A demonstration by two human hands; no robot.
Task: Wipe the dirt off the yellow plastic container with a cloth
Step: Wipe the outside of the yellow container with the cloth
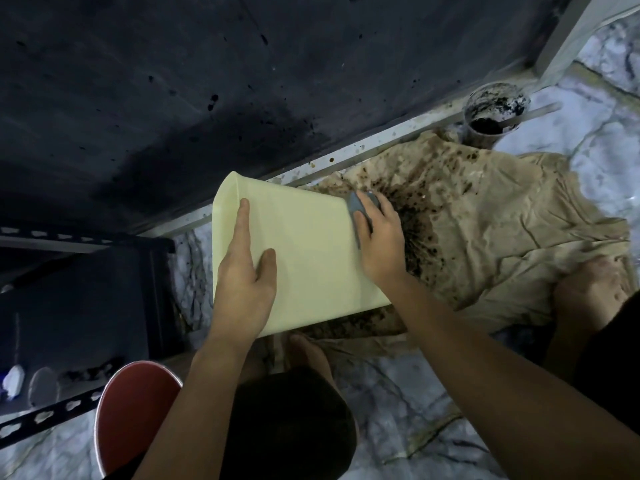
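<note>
1. Two hands of mine at work, both on the yellow plastic container [304, 251].
2. Yellow plastic container: lying on its side, tilted, over a stained beige sheet [502, 230] spread on the marble floor [398, 410]; its upward face looks clean and pale.
3. Left hand [246, 285]: laid flat on the container's upper face, fingers spread and loose, thumb out, pressing rather than gripping.
4. Right hand [381, 244]: at the container's right edge, fingers curled over a grey cloth [360, 206], holding it against that edge.
5. Beige sheet: crumpled, with dark brown spatter thickest just beside my right hand.
6. Dirty cup [495, 112]: stands well apart at the far right, dark residue inside, a stick resting in it.
7. Red stool [135, 414]: near my left forearm.
8. My bare foot [588, 289]: on the sheet's right side.
</note>
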